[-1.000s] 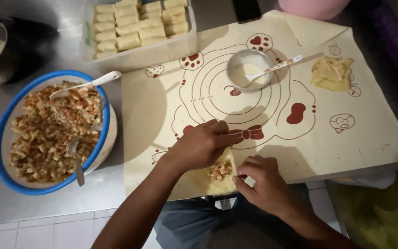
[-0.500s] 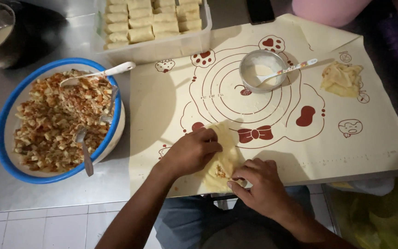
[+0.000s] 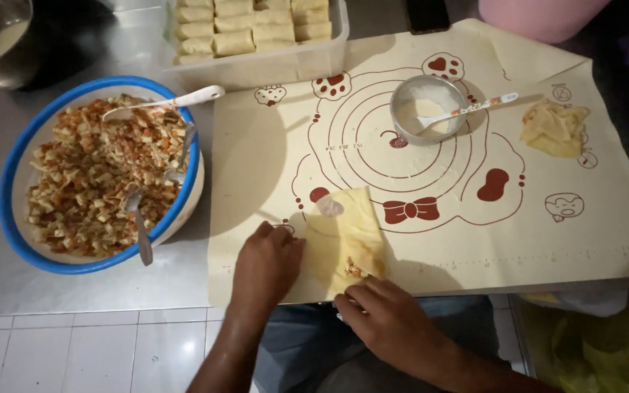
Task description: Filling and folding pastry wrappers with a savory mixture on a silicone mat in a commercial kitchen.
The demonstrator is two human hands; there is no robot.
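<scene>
Resting at the near edge of the baking mat [image 3: 584, 240], the right hand [image 3: 391, 320] is seen with its fingertips curled onto the near end of the pastry wrapper [image 3: 347, 236] — a light pinch on the folded corner, where a little filling shows. The left hand [image 3: 267, 258] lies just left of the wrapper, fingers flat and close together, pressing its left edge; nothing is gripped there.

The wrapper is placed near the middle of the mat's near edge, between the two hands. Its long axis runs near to far, tilted slightly left at the far end. From the right fingers it extends away and a little left; from the left fingers it lies directly to the right. Both hands are touching it — neither is clearly nearer.

Further off: a blue-rimmed bowl of chopped filling [image 3: 89, 175] with two spoons, well left of the mat. A small metal bowl of white paste [image 3: 427, 109] with a spoon sits far of the wrapper. Spare wrappers [image 3: 551, 129] lie at far right. A tray of finished rolls [image 3: 252, 29] stands farthest.
</scene>
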